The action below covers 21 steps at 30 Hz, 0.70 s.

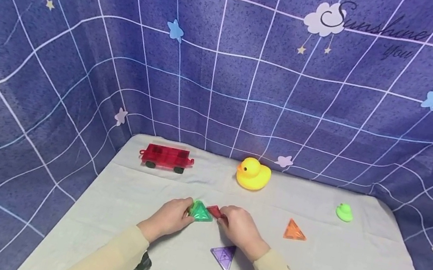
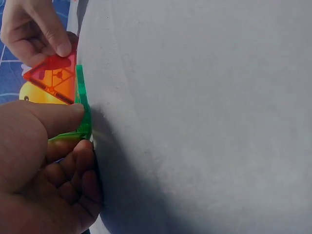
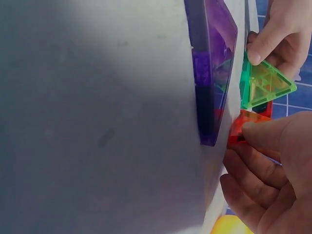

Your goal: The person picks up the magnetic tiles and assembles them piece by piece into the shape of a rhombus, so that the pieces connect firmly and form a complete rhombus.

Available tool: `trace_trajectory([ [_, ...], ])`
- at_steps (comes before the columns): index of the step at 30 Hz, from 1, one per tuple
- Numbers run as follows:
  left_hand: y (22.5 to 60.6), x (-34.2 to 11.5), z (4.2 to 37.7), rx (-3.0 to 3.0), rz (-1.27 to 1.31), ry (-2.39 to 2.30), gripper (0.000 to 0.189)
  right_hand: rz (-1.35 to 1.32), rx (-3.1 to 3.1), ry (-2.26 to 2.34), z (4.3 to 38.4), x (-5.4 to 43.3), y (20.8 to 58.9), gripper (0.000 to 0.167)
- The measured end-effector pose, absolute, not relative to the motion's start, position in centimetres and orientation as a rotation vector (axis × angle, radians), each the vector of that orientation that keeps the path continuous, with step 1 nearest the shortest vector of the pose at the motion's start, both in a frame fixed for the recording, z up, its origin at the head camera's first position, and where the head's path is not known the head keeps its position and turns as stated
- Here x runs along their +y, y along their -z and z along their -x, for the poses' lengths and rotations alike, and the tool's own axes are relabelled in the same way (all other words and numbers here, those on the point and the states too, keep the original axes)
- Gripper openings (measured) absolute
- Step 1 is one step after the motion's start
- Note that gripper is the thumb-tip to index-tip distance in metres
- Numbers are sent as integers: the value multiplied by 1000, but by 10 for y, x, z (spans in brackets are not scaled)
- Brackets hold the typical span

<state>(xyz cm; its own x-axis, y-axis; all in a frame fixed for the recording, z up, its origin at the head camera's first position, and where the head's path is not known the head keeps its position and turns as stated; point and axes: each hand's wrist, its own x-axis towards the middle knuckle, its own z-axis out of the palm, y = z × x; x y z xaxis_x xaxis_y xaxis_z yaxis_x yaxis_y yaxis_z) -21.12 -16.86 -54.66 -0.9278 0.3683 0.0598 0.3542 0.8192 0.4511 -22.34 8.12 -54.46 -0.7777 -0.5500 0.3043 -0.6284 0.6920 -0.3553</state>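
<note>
In the head view, my left hand (image 1: 171, 216) grips green see-through triangular magnetic tiles (image 1: 200, 212) at their left side. One green tile lies low on the table, and a lighter green one (image 3: 273, 87) stands tilted up from it in the right wrist view. My right hand (image 1: 241, 228) pinches a red triangular tile (image 1: 214, 211) between thumb and fingers. This red tile is tilted, with its edge close beside the green ones; whether they touch I cannot tell. A purple triangular tile (image 1: 224, 257) lies on the table nearer me, below the right hand.
An orange triangular tile (image 1: 294, 231) lies to the right. Along the back are a red wheeled car base (image 1: 166, 157) and a yellow rubber duck (image 1: 253, 174). A small green duck (image 1: 344, 212) sits at the far right. A blue gridded curtain (image 1: 231, 75) hangs behind the table.
</note>
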Motion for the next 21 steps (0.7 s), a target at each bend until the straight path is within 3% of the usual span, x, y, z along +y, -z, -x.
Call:
trace_trajectory([
  [21, 548, -170, 212, 2960, -584, -732, 21, -968, -2761, -690, 228, 64, 539, 11],
])
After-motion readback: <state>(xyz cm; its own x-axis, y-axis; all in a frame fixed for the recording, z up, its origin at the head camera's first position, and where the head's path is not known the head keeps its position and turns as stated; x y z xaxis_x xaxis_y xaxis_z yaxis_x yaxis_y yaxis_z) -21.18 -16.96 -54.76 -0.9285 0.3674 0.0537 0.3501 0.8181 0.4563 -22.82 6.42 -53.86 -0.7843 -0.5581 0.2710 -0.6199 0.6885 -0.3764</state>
